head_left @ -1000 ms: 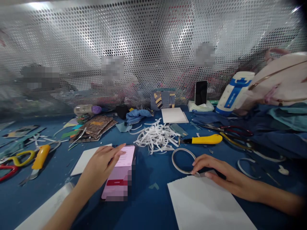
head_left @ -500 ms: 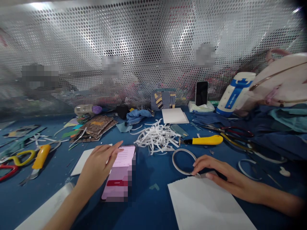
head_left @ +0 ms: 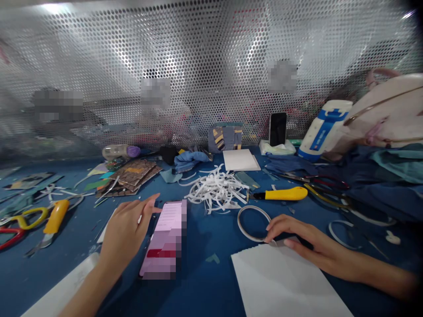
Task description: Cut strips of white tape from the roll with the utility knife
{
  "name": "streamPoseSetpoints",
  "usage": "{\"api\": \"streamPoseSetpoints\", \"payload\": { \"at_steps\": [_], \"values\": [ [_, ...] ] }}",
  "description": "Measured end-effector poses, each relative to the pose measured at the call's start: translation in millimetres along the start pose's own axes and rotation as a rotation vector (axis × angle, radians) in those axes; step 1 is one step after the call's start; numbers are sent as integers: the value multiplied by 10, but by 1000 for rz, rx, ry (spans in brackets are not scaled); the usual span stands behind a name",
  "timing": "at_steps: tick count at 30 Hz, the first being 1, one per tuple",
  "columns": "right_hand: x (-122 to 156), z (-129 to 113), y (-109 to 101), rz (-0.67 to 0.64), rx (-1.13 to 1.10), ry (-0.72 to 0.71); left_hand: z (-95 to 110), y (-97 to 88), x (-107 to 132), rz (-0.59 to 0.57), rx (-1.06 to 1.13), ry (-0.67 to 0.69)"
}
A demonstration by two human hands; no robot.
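Observation:
My left hand (head_left: 127,231) hovers by the left edge of a phone (head_left: 163,237), with the index finger stretched out and the other fingers loosely bent. Nothing is in it. The phone lies flat, its lit screen showing pink and a red bar. On the right, my right hand (head_left: 307,242) has its curled fingertips on the rim of a thin white roll of tape (head_left: 243,226). Its thumb sits apart from them, at the top edge of the white paper sheets (head_left: 280,279). A short tape end shows beside the fingertips.
Shredded white paper strips (head_left: 216,189) lie beyond the tape roll. A yellow utility knife (head_left: 286,193) is to their right, another yellow-handled knife (head_left: 57,215) and scissors (head_left: 33,218) far left. A bottle (head_left: 325,130) stands before a perforated metal panel (head_left: 211,66).
My left hand has drawn back left and slightly down, off the phone's screen. The right hand, tape roll and paper sheets stay put.

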State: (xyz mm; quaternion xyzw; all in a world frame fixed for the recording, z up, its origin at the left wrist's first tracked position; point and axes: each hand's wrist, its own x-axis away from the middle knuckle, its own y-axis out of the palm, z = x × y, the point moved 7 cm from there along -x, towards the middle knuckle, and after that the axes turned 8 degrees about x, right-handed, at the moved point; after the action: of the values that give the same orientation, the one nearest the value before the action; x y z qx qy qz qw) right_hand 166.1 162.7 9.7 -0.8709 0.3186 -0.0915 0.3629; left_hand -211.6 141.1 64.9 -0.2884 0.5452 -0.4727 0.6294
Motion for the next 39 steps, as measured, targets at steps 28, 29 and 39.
{"api": "streamPoseSetpoints", "payload": {
  "at_steps": [28,29,39],
  "values": [
    [5,16,-3,17,-9,-5,27,172,-12,-148,23,83],
    [4,20,2,11,-11,-4,42,159,-17,-147,24,85],
    [-7,6,9,-9,-8,-4,-6,151,-29,-114,-9,34]
  ]
}}
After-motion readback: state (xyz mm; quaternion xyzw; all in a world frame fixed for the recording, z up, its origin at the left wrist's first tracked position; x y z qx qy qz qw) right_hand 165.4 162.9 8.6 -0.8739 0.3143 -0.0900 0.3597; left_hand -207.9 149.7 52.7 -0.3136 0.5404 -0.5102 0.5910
